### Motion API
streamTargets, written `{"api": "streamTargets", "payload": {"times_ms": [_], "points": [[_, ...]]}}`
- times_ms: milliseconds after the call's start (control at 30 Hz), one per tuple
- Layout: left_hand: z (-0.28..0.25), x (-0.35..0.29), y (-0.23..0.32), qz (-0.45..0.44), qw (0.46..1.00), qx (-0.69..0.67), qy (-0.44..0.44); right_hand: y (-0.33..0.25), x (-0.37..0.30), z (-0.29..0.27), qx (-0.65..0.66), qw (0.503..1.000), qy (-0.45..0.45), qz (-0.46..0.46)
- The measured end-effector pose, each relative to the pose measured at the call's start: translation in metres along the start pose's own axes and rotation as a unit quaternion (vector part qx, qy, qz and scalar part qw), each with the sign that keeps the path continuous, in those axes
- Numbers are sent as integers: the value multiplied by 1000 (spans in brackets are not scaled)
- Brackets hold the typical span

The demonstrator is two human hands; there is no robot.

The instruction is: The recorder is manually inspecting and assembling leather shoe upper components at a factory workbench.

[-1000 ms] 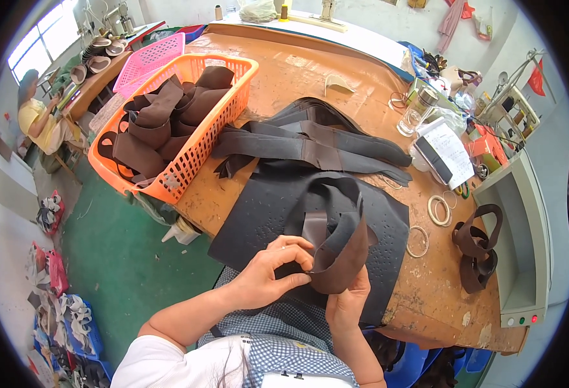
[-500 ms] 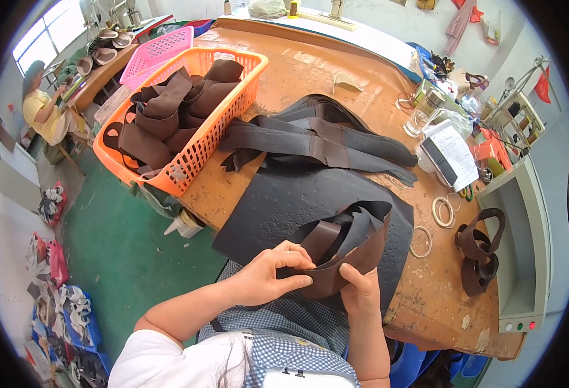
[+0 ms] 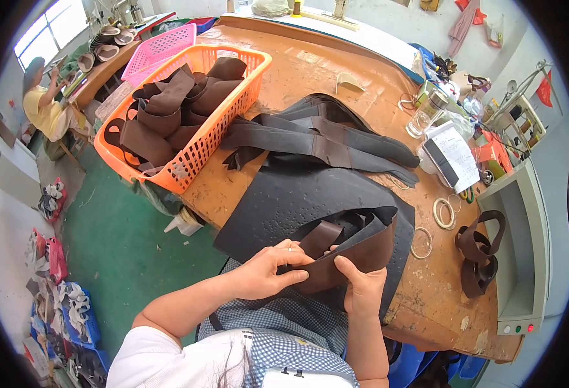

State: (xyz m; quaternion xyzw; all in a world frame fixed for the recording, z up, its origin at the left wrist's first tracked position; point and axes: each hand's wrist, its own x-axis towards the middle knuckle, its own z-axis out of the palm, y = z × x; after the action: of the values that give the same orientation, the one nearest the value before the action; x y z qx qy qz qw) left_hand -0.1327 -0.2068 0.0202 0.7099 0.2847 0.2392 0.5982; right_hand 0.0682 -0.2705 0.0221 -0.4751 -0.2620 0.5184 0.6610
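A looped brown leather strip (image 3: 368,249) is held up over the near edge of a black mat (image 3: 258,213). My left hand (image 3: 268,270) pinches its upper edge between thumb and fingers at the left. On the right, my right hand (image 3: 361,281) grips the strip with the thumb in front and the fingers hidden behind. The strip's dark inner side shows inside the loop. Beyond the mat lies a pile of long dark strips (image 3: 323,139), flat and overlapping.
An orange basket (image 3: 197,165) full of brown leather pieces stands at the far left. Two brown loops (image 3: 477,252) sit at the right, beside a grey machine frame (image 3: 533,239). A glass jar (image 3: 420,119) and papers (image 3: 456,152) lie further back. Someone in yellow (image 3: 48,110) sits at far left.
The leather strip has swung slightly up and right, its outer face flatter toward me. Both hands keep their grip, my right one shifted a little right.
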Motion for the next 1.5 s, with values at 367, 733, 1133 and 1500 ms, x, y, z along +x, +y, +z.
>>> {"api": "streamTargets", "payload": {"times_ms": [367, 733, 1133, 1500], "points": [[2, -2, -6, 100, 990, 88, 37, 7, 0, 4, -13, 999, 14, -28], [12, -7, 6, 66, 979, 140, 133, 10, -5, -1, 82, 996, 23, -17], [10, -9, 8, 102, 972, 184, 109, 16, -5, -12, 32, 998, 48, -39], [23, 1, 3, 133, 942, 272, 149, 26, -16, -4, -23, 999, 33, -20]]}}
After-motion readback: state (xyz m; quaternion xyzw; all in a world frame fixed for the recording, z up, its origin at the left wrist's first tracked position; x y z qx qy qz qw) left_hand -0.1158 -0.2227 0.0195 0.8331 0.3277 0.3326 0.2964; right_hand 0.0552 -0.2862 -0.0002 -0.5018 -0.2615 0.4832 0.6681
